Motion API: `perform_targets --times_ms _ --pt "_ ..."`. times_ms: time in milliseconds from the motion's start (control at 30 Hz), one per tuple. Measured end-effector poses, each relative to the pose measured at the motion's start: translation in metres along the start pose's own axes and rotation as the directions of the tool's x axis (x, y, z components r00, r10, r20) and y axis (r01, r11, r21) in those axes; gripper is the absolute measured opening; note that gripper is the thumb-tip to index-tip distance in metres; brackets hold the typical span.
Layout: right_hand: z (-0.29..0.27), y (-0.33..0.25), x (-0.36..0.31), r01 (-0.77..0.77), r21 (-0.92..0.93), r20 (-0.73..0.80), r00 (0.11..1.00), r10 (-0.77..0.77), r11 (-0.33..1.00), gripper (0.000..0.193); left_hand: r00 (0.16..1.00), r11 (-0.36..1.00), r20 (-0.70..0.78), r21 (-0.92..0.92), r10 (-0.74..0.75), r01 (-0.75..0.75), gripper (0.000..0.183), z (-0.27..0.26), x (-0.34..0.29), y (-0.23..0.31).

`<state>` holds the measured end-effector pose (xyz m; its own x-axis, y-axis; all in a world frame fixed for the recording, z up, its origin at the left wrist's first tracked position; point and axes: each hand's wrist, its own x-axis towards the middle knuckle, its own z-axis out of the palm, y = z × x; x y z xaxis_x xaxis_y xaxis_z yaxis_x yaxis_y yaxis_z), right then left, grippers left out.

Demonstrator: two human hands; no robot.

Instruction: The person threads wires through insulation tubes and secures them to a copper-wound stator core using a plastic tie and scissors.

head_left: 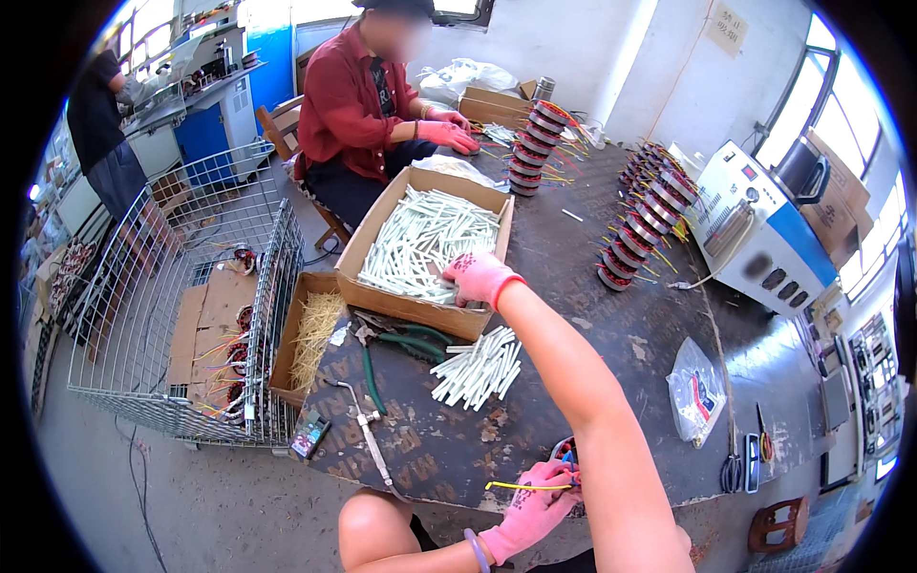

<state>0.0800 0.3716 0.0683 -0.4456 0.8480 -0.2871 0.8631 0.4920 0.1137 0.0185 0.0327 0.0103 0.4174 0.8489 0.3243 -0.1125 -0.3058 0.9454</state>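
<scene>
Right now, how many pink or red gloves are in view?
4: one on the right hand at the box of white tubes, one on the left hand at bottom centre, two on the hands of the seated co-worker. Others may be hidden.

The right hand (480,279), in a pink glove, reaches over the near wall of a cardboard box (406,308) to the thin white tubes (415,234) filling it. The left hand (535,508), gloved alike, holds a wire-wound stator (564,447) at the near edge of the worktop (611,329). A smaller tube pile (478,368) lies beside green-handled pliers (413,344). Stator stacks (650,229) stand farther back; a co-worker (342,105) in red sits across.
</scene>
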Motion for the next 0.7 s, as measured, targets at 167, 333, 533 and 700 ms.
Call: perform_targets --times_ms 167,333,533,700 --pt "0.006 0.022 -0.007 0.051 0.218 -0.164 0.986 -0.015 0.975 0.044 0.998 0.998 0.053 -0.054 -0.036 0.039 0.013 0.001 -0.001 -0.008" --pt "0.003 0.017 -0.016 -0.007 0.298 -0.221 0.972 0.076 0.955 0.033 0.997 0.996 0.017 0.046 0.070 -0.071 0.017 -0.002 0.004 -0.006" --pt "0.008 0.004 -0.013 -0.081 0.224 -0.264 0.954 0.141 0.971 0.031 0.996 0.991 0.020 0.095 0.092 -0.094 0.018 -0.001 0.006 -0.007" --pt "0.014 -0.008 0.004 -0.185 0.194 -0.168 0.961 0.219 0.963 0.032 0.995 0.997 0.089 0.070 -0.043 0.036 0.017 -0.005 0.003 0.004"
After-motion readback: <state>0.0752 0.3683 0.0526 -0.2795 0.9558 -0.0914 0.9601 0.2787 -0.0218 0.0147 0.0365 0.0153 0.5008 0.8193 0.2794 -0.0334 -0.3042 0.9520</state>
